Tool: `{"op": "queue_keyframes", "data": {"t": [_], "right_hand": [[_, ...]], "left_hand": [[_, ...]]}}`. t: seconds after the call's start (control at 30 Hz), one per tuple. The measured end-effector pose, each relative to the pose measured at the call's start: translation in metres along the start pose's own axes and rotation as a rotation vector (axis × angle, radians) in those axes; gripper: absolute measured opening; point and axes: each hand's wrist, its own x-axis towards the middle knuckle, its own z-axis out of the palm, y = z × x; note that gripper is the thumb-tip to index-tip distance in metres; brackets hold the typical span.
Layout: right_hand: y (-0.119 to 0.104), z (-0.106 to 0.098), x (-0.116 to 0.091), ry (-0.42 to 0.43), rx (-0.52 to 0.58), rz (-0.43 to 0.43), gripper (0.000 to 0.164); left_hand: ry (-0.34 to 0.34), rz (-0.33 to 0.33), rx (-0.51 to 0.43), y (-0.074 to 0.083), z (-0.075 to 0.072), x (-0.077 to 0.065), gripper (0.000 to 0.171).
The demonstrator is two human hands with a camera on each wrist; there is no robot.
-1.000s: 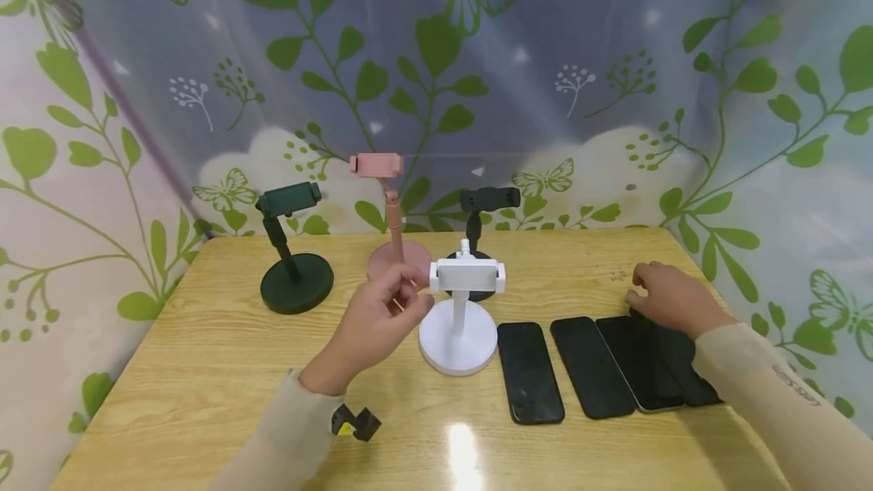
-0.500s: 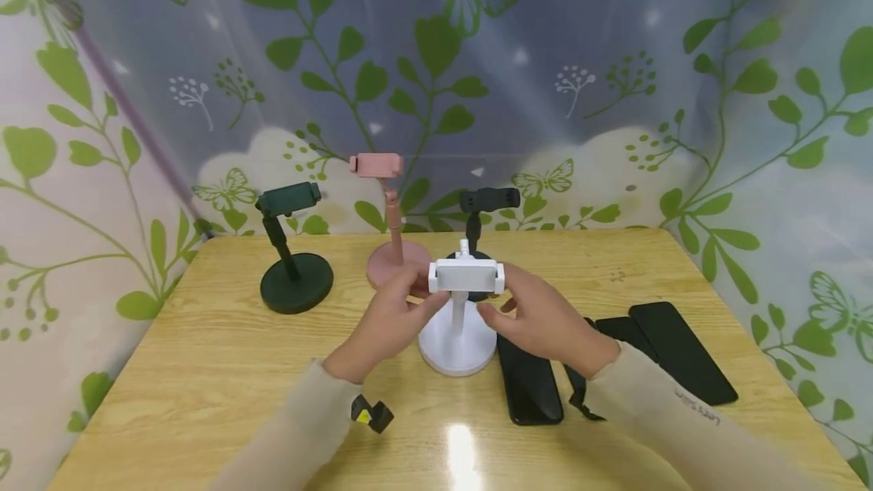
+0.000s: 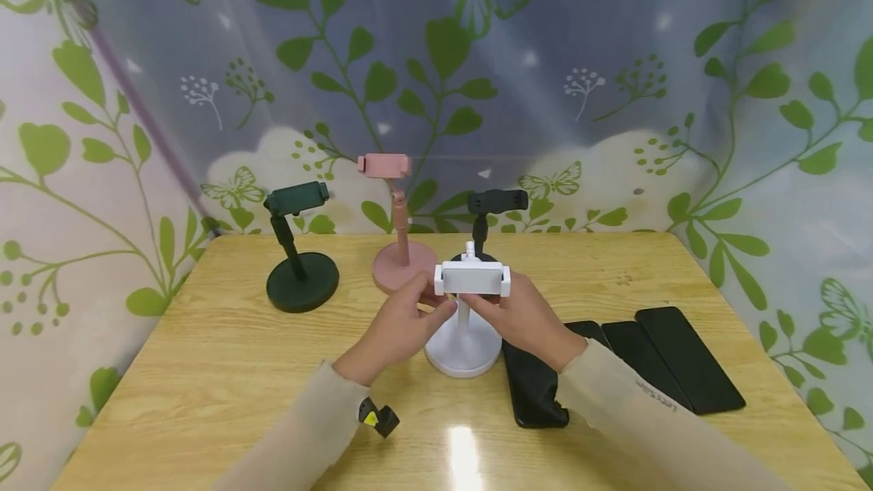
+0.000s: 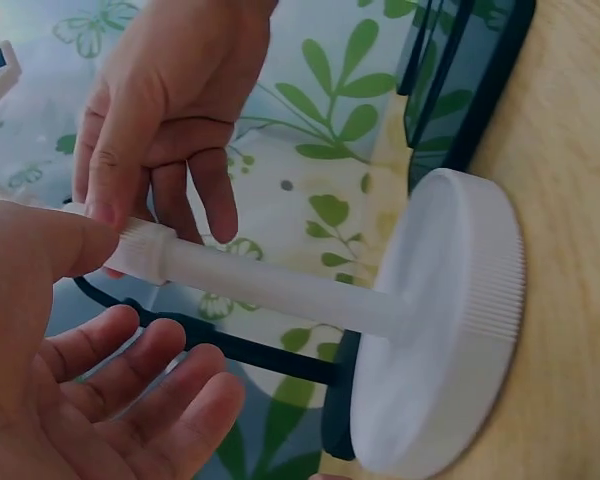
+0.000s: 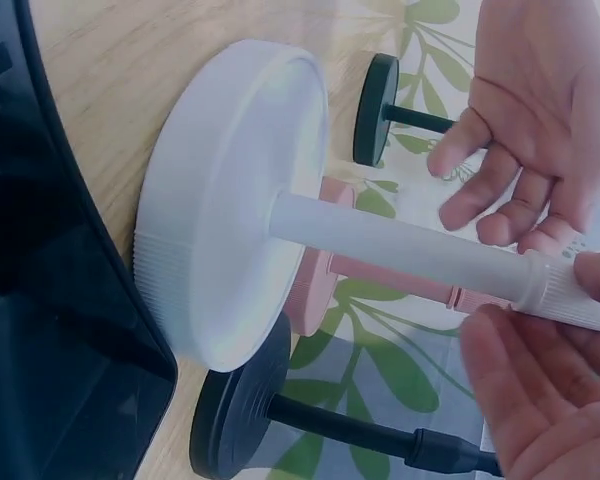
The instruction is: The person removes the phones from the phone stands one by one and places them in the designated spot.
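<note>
A white phone stand stands upright mid-table in the head view, its clamp facing me. My right hand pinches the ribbed collar high on the pole, thumb and fingers on either side. On the opposite side is my left hand; in the left wrist view its thumb lies at the pole beside the collar. The other left fingers spread loosely below, apart from the pole. The clamp partly hides both hands' fingertips in the head view.
Behind stand a dark green phone stand, a pink one and a black one. To the right, several dark phones lie side by side; the nearest phone is close to the white base, partly under my right forearm.
My right hand has come from the phones at the right to the white stand's collar. My left hand has moved slightly right, its thumb now at the pole. The view has shifted slightly.
</note>
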Motion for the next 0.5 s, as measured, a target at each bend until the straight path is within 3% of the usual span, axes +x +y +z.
{"op": "queue_keyframes", "data": {"t": [0.17,0.37,0.5], "right_hand": [[0.006,-0.003,0.001,0.017,0.015,-0.042,0.040],[0.002,-0.017,0.001,0.092,-0.078,-0.153,0.028],[-0.004,-0.033,-0.005,0.111,-0.105,-0.111,0.035]], "left_hand": [[0.037,0.025,-0.021,0.005,-0.004,0.006,0.031],[0.089,0.117,-0.064,0.005,-0.012,0.013,0.027],[0.102,0.167,-0.091,0.006,-0.014,0.015,0.024]]}}
